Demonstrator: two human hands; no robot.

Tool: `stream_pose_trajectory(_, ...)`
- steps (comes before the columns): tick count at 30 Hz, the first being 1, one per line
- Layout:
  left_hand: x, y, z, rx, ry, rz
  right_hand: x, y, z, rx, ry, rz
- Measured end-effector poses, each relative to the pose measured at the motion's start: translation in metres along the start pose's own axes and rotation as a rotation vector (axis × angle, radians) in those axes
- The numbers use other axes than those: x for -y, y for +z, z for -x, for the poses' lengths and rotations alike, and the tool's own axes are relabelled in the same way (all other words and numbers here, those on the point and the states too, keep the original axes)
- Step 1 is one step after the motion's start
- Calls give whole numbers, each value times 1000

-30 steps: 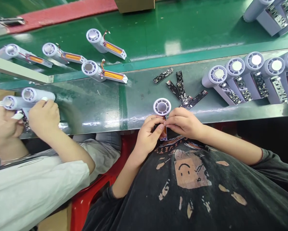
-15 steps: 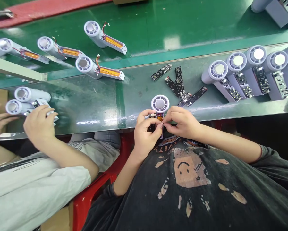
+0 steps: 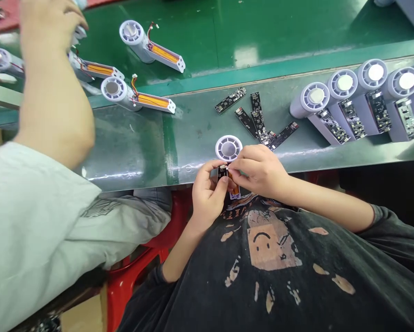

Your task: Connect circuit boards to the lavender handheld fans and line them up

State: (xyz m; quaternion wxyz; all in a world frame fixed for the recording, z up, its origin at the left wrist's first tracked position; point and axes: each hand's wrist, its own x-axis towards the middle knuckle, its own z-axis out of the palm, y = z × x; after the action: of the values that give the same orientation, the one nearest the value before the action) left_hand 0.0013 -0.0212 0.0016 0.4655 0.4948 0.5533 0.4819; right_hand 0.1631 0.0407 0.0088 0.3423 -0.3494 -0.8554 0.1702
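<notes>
Over the glossy green bench (image 3: 138,143), a co-worker's bare arm (image 3: 53,101) blocks my left. At the near edge, beside a lilac round-headed housing (image 3: 228,148), my left hand (image 3: 208,196) clasps a slim black circuit board (image 3: 222,173); my right hand (image 3: 262,171) pinches at its far end.

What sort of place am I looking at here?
Likely an electronics assembly line: a row of matching gadgets sits on a long bench, loose circuit boards lie nearby, and a co-worker's arm is over the same bench.
</notes>
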Motion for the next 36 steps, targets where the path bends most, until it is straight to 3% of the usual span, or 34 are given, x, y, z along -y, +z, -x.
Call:
stream_pose_trajectory(10,-2,-1,2,-7,102,-146,0,0,-3,49,5,55)
stream_pose_trajectory(16,-1,-4,0,-11,244,-319,2,-3,-5,60,-18,122)
stream_pose_trajectory(25,4,1,0,-9,240,-180,-3,3,-3,58,4,-80)
stream_pose_trajectory(29,1,-1,-5,18,158,-94,-8,-1,-9,89,50,-216)
stream_pose_trajectory(33,0,-8,-6,1,10,-21,-20,-17,-9,-6,107,-290)
stream_pose_trajectory(36,4,-13,-2,-19,-57,21,-29,-24,-2,176,139,-370)
